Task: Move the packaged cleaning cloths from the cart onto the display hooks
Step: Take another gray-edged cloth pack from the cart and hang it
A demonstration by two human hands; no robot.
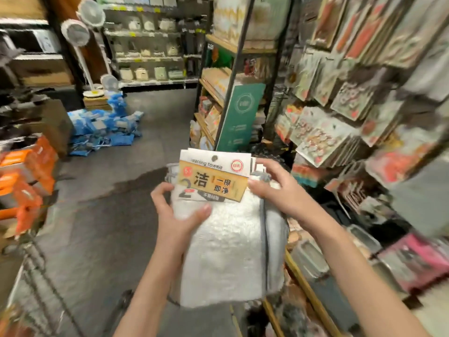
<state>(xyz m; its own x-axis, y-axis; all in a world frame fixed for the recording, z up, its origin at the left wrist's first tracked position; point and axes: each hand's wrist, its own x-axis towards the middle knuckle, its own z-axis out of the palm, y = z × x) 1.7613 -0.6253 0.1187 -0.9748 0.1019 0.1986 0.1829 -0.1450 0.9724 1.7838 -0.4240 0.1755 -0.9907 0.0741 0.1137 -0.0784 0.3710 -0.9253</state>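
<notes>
Holding: I have a stack of packaged cleaning cloths (226, 239) in front of me, above the floor (102, 215), between both hands.
Left hand (178, 215): I grip the stack's left edge, thumb pressed on the white cloth face, fingers curled behind.
Right hand (277, 190): I pinch the right side of the yellow header card (213, 183), fingers curled round the top packs.
Display hooks (340, 132): to my right, crowded with hanging packets, blurred.
Left side: orange packets (26, 181) piled there; a wire cart (31, 276) edge shows low down.
Beyond: blue packs (102, 127) lie on the floor near standing fans (77, 37).
</notes>
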